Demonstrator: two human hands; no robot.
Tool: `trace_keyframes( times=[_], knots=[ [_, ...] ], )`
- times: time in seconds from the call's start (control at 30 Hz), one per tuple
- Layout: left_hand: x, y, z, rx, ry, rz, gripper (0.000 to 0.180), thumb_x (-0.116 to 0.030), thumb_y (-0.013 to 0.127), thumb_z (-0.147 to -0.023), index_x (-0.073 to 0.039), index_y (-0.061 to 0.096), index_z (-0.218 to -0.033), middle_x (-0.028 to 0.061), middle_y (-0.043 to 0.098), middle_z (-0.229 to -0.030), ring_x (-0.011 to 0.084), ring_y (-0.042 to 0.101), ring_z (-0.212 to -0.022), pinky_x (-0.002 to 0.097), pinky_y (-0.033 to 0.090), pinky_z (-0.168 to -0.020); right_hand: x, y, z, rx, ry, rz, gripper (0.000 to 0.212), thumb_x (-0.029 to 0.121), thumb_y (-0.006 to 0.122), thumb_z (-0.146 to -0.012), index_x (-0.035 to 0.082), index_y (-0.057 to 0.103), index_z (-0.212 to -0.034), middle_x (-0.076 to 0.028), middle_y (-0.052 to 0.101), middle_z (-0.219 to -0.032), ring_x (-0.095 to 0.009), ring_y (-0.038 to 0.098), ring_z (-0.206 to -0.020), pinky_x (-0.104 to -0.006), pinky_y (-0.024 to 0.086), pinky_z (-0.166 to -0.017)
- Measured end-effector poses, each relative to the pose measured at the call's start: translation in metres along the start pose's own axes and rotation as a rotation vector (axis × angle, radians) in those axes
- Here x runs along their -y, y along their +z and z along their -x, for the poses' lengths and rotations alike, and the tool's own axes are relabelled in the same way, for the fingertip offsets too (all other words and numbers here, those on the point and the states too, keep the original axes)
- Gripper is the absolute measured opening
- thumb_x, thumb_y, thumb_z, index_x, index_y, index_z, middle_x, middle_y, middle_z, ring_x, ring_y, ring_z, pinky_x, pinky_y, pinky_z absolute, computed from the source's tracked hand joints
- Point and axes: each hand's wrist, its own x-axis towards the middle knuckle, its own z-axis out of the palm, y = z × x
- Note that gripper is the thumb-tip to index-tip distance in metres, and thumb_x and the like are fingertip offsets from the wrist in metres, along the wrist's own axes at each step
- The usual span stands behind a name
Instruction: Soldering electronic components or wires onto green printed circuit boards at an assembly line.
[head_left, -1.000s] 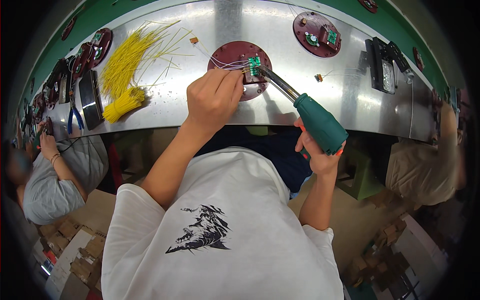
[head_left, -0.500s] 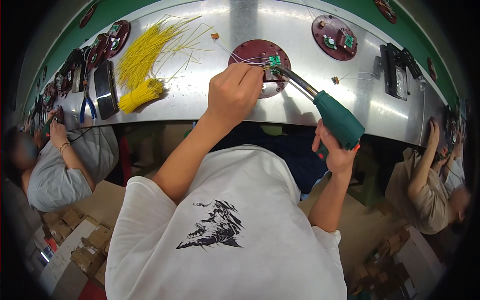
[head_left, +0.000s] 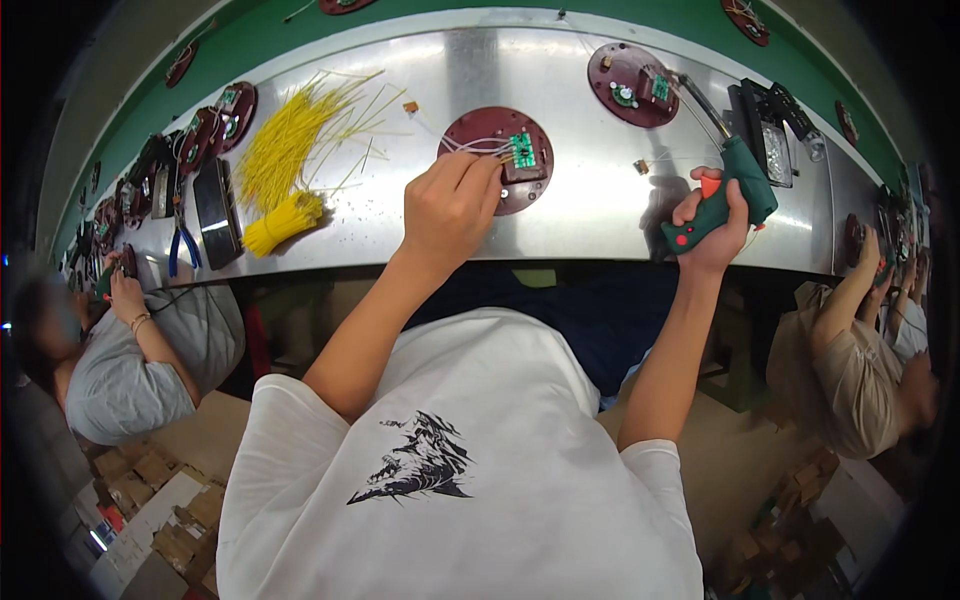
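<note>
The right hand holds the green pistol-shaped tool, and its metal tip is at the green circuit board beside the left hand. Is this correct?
Not quite: the head view shows the metal tip away from the green circuit board beside the left hand, by the dark-red round plate farther right. The right hand does hold the green pistol-shaped tool.

Blue-handled pliers (head_left: 181,229) lie beside a black case (head_left: 217,213), with cardboard boxes (head_left: 183,545) at lower left.

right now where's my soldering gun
In the head view, your soldering gun is at right, in your right hand, near the upper-right maroon disc.
</note>
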Motion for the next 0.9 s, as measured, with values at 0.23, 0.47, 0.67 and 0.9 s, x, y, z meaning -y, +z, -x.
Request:
trace_keyframes(
  times=[0.23,0.47,0.67,0.9],
  knots=[
    [-0.003,-0.005,-0.001,0.026,-0.032,-0.043,0.013,0.0,0.072,-0.076,-0.001,0.068,-0.089,0.0085,0.063,-0.08,0.0254,0.064,-0.068,0.0346,0.052,-0.056,-0.005,0.005,0.0,-0.088,0.023,-0.149,0.037,0.034,0.043,-0.101,-0.001,0.056,-0.1,-0.013,0.062,-0.101,-0.013,0.051,-0.052,-0.0295,0.043,-0.047],
    [-0.003,-0.004,-0.003,0.049,-0.025,-0.028,0.012,0.001,0.072,-0.078,-0.001,0.068,-0.089,0.0094,0.064,-0.08,0.0262,0.064,-0.067,0.0349,0.053,-0.057,-0.003,0.017,-0.003,-0.268,0.013,-0.131,0.034,0.032,0.047,-0.1,-0.001,0.057,-0.098,-0.012,0.063,-0.09,-0.013,0.052,-0.051,-0.028,0.043,-0.046],
    [-0.009,-0.006,-0.003,0.041,-0.07,-0.039,0.011,-0.002,0.072,-0.079,0.0,0.068,-0.089,0.0104,0.064,-0.08,0.0269,0.064,-0.068,0.0351,0.052,-0.058,-0.001,0.021,0.001,-0.272,-0.006,-0.124,0.033,0.03,0.05,-0.099,-0.001,0.058,-0.096,-0.011,0.062,-0.082,-0.013,0.052,-0.05,-0.0276,0.044,-0.045],
    [-0.009,-0.014,-0.005,-0.024,-0.118,-0.087,0.011,-0.005,0.072,-0.079,0.0,0.068,-0.088,0.011,0.064,-0.079,0.0287,0.062,-0.07,0.0373,0.051,-0.061,-0.002,0.019,-0.003,-0.294,0.033,-0.15,0.033,0.031,0.051,-0.098,-0.001,0.059,-0.095,-0.011,0.062,-0.078,-0.014,0.052,-0.049,-0.028,0.044,-0.045]
  ],
)
